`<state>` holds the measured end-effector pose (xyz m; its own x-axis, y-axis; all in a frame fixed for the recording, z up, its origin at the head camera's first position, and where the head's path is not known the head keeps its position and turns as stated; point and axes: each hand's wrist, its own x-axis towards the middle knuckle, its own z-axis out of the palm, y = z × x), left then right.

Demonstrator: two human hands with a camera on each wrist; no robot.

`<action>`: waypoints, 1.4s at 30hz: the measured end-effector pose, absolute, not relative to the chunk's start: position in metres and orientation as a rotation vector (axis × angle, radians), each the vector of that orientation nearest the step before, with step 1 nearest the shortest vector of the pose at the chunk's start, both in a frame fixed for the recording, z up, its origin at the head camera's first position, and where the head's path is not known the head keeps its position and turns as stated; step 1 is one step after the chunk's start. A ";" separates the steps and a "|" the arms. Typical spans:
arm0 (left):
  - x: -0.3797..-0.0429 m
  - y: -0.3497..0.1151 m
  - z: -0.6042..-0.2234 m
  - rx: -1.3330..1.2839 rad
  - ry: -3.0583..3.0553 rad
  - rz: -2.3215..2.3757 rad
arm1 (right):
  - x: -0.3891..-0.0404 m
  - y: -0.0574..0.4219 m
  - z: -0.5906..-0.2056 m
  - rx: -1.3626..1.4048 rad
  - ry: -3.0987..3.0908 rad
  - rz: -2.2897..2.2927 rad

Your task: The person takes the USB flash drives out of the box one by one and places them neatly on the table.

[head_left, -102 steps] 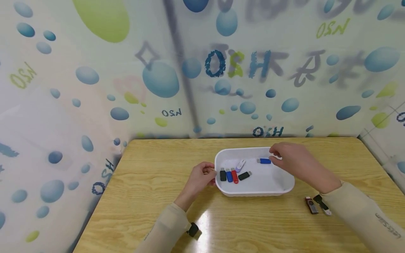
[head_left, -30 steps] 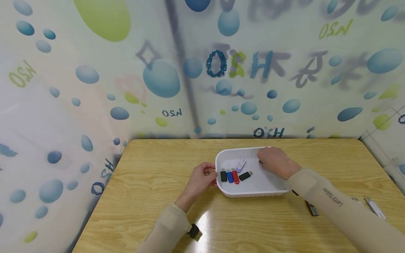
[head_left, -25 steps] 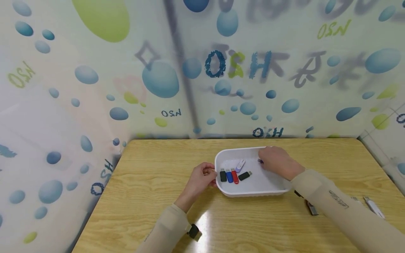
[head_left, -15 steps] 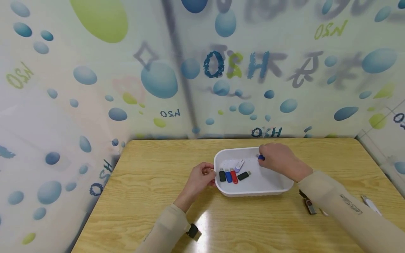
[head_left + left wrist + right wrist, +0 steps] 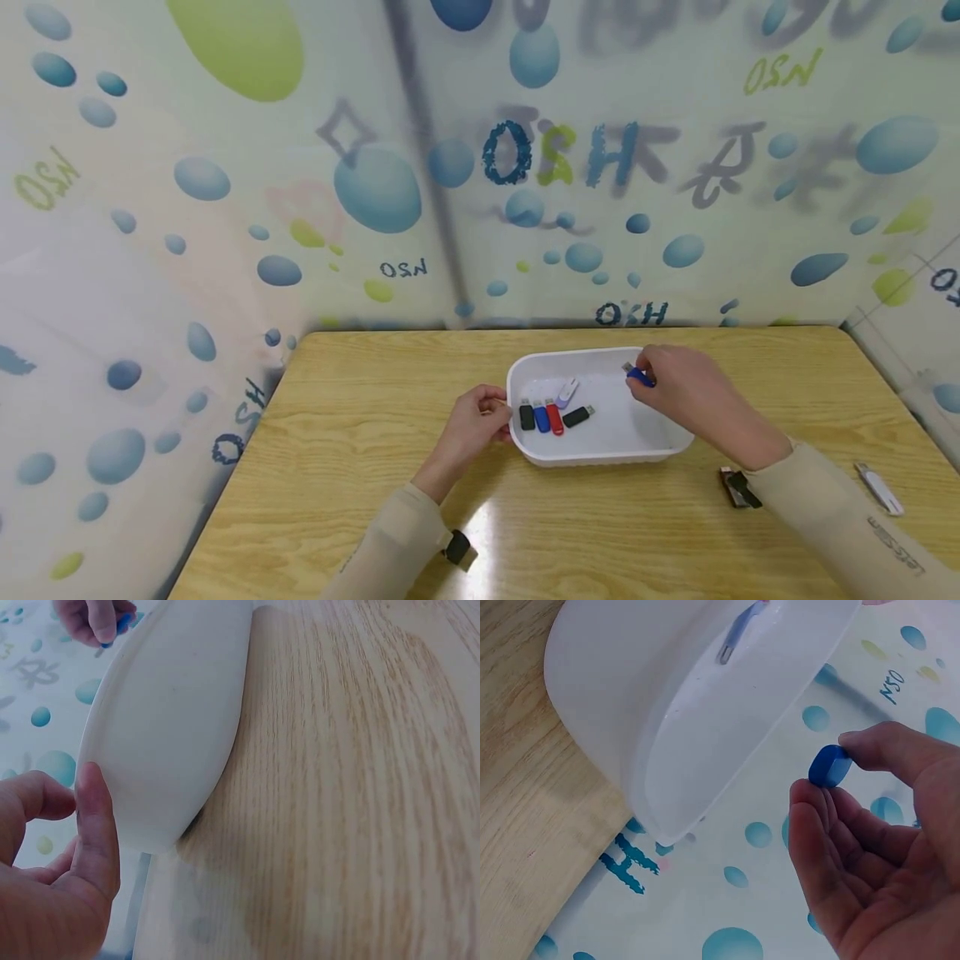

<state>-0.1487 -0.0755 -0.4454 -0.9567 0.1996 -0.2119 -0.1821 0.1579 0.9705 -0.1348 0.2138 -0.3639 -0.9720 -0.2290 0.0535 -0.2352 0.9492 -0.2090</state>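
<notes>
A white plastic tub (image 5: 600, 457) sits near the back of the table. My left hand (image 5: 480, 417) is at its left end, thumb and a bent finger at the rim in the left wrist view. My right hand (image 5: 686, 387) pinches a blue USB stick (image 5: 641, 377) between thumb and fingers, over the tub's right part. Inside the tub on the left, a black USB stick (image 5: 527, 417), a blue USB stick (image 5: 542, 419) and a red USB stick (image 5: 554, 419) stand side by side. Nearby lie another black USB stick (image 5: 577, 417) and a white-and-purple USB stick (image 5: 567, 392).
On the wooden table (image 5: 360, 433), right of the tub, lie a dark swivel USB stick (image 5: 729, 483), partly hidden by the right wrist strap, and a white USB stick (image 5: 879, 490). A patterned wall hanging (image 5: 375, 250) rises behind the table.
The blue USB stick at the tub's right was lying there; my right hand has taken hold of it, lifted it and drawn it to the right. My left hand has stayed at the tub's end.
</notes>
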 end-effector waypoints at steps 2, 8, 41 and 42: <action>-0.148 -0.076 -0.444 0.012 2.144 1.860 | -0.130 0.216 -0.362 0.357 -3.054 0.352; -0.142 -0.075 -0.427 0.026 2.144 1.838 | -0.117 0.224 -0.357 0.331 -3.008 0.405; -0.149 -0.076 -0.447 0.026 2.162 1.845 | -0.041 0.330 -0.386 -0.186 -3.040 0.469; -0.149 -0.076 -0.447 0.025 2.163 1.848 | -0.039 0.334 -0.388 -0.212 -3.044 0.460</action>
